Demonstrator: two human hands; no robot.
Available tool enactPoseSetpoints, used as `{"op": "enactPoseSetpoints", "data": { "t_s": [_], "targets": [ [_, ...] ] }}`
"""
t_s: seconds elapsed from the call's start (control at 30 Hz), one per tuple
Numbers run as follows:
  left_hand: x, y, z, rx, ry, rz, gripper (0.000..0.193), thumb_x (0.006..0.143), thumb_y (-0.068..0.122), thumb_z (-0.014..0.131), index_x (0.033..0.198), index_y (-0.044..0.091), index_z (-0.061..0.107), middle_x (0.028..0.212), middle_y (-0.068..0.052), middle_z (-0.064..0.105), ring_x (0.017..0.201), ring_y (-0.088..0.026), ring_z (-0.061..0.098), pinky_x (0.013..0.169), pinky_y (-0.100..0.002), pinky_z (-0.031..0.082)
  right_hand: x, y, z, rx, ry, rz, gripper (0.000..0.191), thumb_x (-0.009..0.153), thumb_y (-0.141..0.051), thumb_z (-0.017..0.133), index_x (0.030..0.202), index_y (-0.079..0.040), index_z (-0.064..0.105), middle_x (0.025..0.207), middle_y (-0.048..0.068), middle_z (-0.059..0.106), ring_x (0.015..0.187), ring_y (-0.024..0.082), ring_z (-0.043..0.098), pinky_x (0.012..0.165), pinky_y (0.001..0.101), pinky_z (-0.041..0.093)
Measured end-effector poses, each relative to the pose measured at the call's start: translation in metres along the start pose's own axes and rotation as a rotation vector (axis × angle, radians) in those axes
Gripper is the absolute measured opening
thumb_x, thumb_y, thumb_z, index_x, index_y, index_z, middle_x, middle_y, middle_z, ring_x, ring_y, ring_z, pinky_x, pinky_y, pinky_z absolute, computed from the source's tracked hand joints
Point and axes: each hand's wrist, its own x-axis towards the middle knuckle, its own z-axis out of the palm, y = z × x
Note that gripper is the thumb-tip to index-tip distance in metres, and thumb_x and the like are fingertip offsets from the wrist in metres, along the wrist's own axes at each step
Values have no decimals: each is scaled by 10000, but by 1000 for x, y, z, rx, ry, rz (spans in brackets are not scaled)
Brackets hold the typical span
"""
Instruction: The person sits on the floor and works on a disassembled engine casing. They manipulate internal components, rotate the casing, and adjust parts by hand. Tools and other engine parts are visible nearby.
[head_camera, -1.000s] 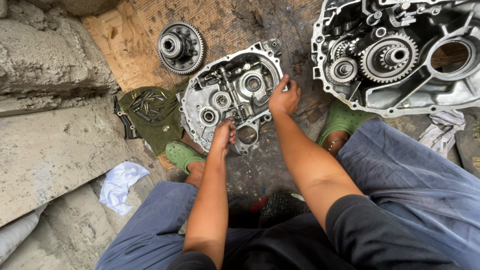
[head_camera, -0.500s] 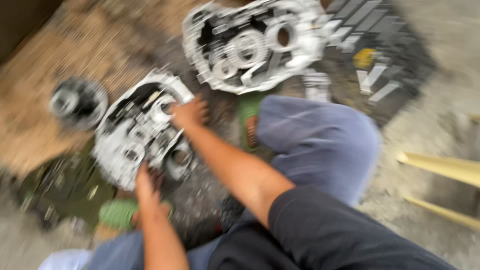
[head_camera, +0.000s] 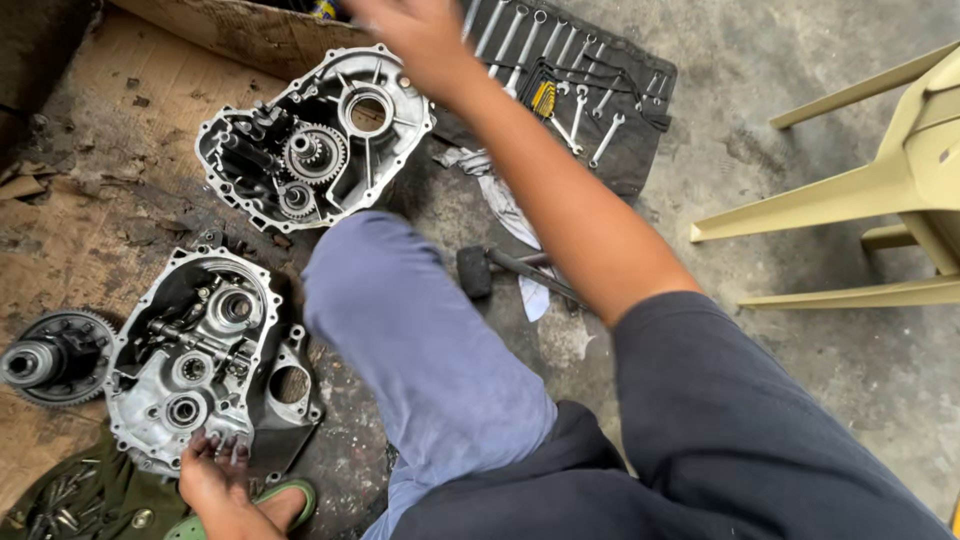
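My left hand (head_camera: 212, 470) rests with greasy fingers on the near edge of a grey metal gearbox cover (head_camera: 195, 360) lying on the ground at lower left. My right hand (head_camera: 415, 35) is stretched out at the top of the view, fingers spread and blurred, holding nothing, above the edge of a black tool roll (head_camera: 575, 90) with several wrenches. Just left of that hand lies a larger gearbox housing (head_camera: 315, 140) with gears showing inside.
A loose gear assembly (head_camera: 50, 358) lies at far left on cardboard (head_camera: 90, 230). A green cloth with bolts (head_camera: 70, 500) is at bottom left. A black hammer (head_camera: 490, 268) and white rag (head_camera: 510, 215) lie beside my knee. A pale plastic chair (head_camera: 890, 190) stands at right.
The view swung to the right. My right hand left the gearbox cover and reached up toward the tool roll. My left hand stayed on the cover's near edge.
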Motion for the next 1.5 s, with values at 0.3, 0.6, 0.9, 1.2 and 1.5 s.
{"op": "enactPoseSetpoints", "data": {
  "t_s": [0.3, 0.6, 0.9, 1.2, 1.5],
  "targets": [
    [-10, -2, -20, 143, 63, -37, 256, 1049, 337, 566, 1206, 137, 596, 1061, 1, 531, 979, -197, 551, 829, -399, 460, -401, 132, -104, -708, 214, 1248, 367, 867, -424, 701, 1055, -119, 785, 1053, 184, 760, 1024, 358, 718, 931, 449, 542],
    [-12, 13, -20, 286, 190, -84, 335, 1060, 341, 563, 1336, 159, 620, 955, 20, 538, 889, -169, 564, 798, -407, 477, -343, 189, -132, -973, 356, 1210, 297, 919, -340, 689, 1155, -160, 707, 1242, 152, 618, 1149, 385, 601, 944, 498, 500],
    [-4, 24, -29, 290, 222, 36, 361, 1060, 286, 573, 1347, 71, 615, 922, -34, 611, 845, -198, 606, 761, -426, 464, -260, 214, -129, -1254, 144, 1257, 403, 880, -269, 728, 1255, -132, 672, 1206, 124, 686, 1194, 344, 609, 985, 553, 459],
    [8, 25, -33, 311, 159, 154, 314, 1032, 179, 615, 1315, 60, 679, 895, 17, 629, 787, -132, 609, 680, -319, 503, -285, 222, -132, -1069, 412, 1418, 291, 831, -324, 766, 1059, -144, 763, 1077, 159, 733, 1014, 379, 691, 862, 478, 543],
    [-23, 139, 4, 611, -112, 718, 290, 999, 168, 694, 1225, -13, 676, 1112, -62, 730, 1003, -106, 667, 886, -259, 529, -172, 96, -85, -806, 43, 580, 211, 833, -190, 762, 1027, -111, 786, 973, 138, 743, 883, 330, 697, 800, 445, 548]
  ]
}}
